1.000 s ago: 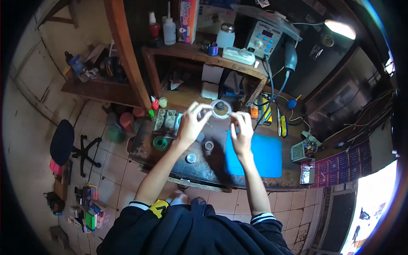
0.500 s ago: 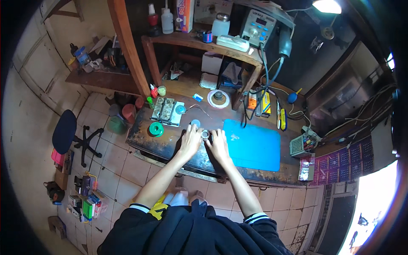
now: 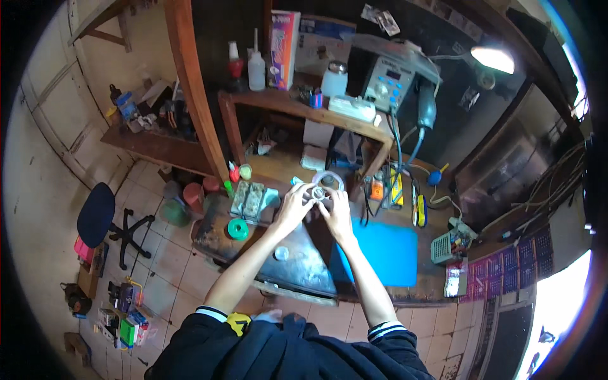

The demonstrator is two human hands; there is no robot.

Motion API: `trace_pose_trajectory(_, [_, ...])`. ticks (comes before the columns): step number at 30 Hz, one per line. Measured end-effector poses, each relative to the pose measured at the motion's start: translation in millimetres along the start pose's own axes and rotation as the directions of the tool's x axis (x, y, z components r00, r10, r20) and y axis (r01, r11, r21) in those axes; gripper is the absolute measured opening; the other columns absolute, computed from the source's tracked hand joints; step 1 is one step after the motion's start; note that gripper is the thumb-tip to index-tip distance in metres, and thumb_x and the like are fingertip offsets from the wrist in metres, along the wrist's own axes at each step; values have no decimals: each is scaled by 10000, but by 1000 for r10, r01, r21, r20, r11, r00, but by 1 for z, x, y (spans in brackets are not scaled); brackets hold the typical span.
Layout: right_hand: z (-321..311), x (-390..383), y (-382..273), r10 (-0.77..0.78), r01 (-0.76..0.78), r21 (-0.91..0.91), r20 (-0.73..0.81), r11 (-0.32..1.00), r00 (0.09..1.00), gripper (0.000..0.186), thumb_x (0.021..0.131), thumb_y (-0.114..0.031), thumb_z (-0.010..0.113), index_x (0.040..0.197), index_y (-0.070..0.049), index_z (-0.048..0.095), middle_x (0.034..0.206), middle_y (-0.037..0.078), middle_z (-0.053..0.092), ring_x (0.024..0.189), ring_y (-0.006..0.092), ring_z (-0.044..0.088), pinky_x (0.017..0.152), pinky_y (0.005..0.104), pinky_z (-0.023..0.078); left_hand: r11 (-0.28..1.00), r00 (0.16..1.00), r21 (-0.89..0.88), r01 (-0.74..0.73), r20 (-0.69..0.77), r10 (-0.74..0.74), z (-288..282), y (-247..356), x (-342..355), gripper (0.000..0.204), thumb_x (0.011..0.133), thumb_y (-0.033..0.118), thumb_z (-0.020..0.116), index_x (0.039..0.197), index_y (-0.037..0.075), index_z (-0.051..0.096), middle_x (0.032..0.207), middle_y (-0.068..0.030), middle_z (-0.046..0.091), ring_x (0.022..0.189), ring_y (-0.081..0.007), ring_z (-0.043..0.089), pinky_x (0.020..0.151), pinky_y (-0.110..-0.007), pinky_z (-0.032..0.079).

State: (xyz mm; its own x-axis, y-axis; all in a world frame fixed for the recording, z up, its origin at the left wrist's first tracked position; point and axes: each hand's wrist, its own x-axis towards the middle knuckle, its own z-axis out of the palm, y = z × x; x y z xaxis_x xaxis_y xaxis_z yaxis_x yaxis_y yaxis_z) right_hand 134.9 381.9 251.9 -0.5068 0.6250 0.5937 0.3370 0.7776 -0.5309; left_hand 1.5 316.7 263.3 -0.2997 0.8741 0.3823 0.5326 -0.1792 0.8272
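Between the fingertips of both hands is a small round pale-rimmed piece (image 3: 318, 193), raised in front of the wooden shelf; its exact kind is too small to make out. My left hand (image 3: 295, 208) pinches it from the left side, and my right hand (image 3: 338, 214) grips it from the right. Just behind the fingers shows a round dish with a pale rim (image 3: 330, 176), partly covered by the hands. On the bench nearer me lies a small pale disc (image 3: 281, 253), to the right of a green spool (image 3: 237, 229).
A blue mat (image 3: 386, 256) lies under my right forearm. A metal board holder (image 3: 248, 199) stands left of my hands. A hot-air station (image 3: 387, 82) with hanging cables sits on the shelf (image 3: 285, 102). Knives, boxes and a pale green basket (image 3: 441, 248) line the right side.
Both hands have lifted the small round piece and moved away from me, toward the shelf. The view has tilted up, so the bench appears lower and the disc is uncovered.
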Motion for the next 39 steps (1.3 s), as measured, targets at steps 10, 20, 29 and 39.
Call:
trace_pose_trajectory(10, [86,79,70,87,-72,-314,32,947,996,297,695,-16,606,969,44,509,915,237,545,877,375,510,774,436,438,981,979,-58,187,-68,-191,37,-116,96,389,759,11,624,1135,-25,531,1097,-187,573,937,-245,621,802,-326,522])
trace_pose_trajectory(20, [110,88,83,298,-276,-211,78,938,951,187,763,47,474,949,46,496,892,271,562,838,427,533,724,491,438,974,972,-151,170,-140,-191,61,-158,111,407,746,97,617,1136,48,512,998,-201,617,945,-341,598,794,-404,487])
trace_pose_trajectory(29, [54,64,18,103,-109,57,106,992,989,291,774,-73,604,1047,5,541,921,203,577,846,350,568,762,394,451,945,980,-263,193,94,-174,-16,-79,77,406,827,-8,545,1220,25,450,1174,-130,553,1077,-210,544,912,-323,434])
trace_pose_trajectory(39, [24,-35,-9,77,-119,78,410,990,909,499,757,-132,634,1202,-12,444,1106,202,495,1027,360,470,879,411,403,963,966,-134,234,146,-215,-34,-44,-48,298,814,5,553,1109,34,523,1040,-124,610,916,-212,617,743,-320,508])
